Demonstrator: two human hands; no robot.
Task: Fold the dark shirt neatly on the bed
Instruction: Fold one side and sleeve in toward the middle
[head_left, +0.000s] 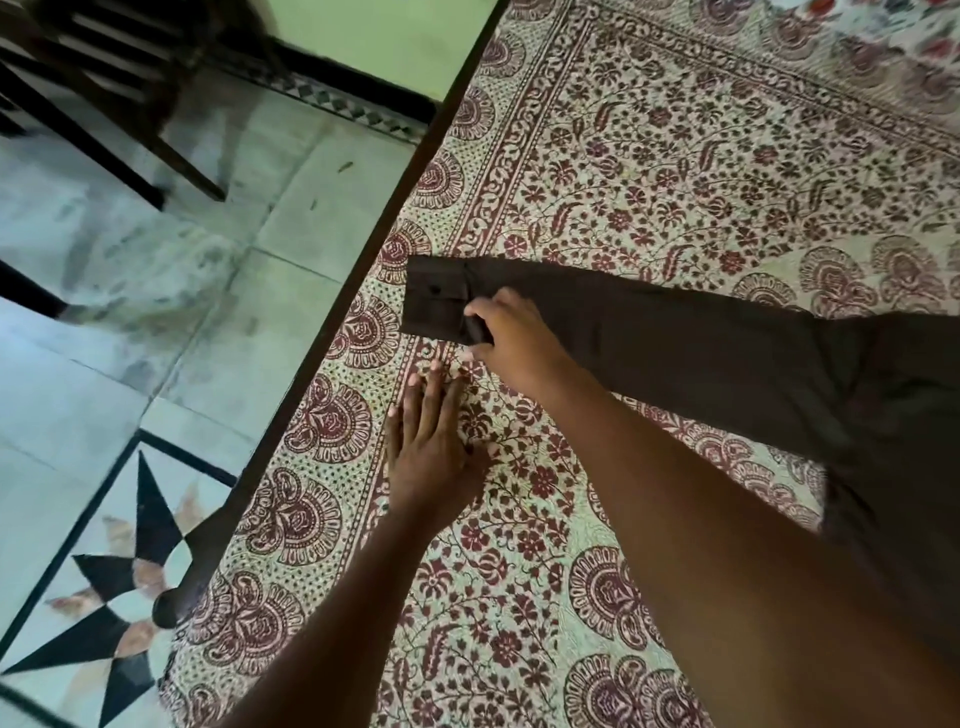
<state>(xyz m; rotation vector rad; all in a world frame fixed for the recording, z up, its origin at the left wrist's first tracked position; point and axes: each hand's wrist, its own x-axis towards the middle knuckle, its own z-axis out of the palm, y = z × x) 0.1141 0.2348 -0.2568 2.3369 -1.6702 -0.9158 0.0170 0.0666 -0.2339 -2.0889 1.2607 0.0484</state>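
Right hand (511, 338) fingers hidden pinching dark shirt (675, 343) cuff, body cut off

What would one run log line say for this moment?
right hand: pinches sleeve cuff | left hand: flat on bedsheet | dark shirt: sleeve stretched out, unfolded

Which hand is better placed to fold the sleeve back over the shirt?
The right hand. It already grips the sleeve beside the cuff. The left hand lies flat on the bedsheet, clear of the shirt.
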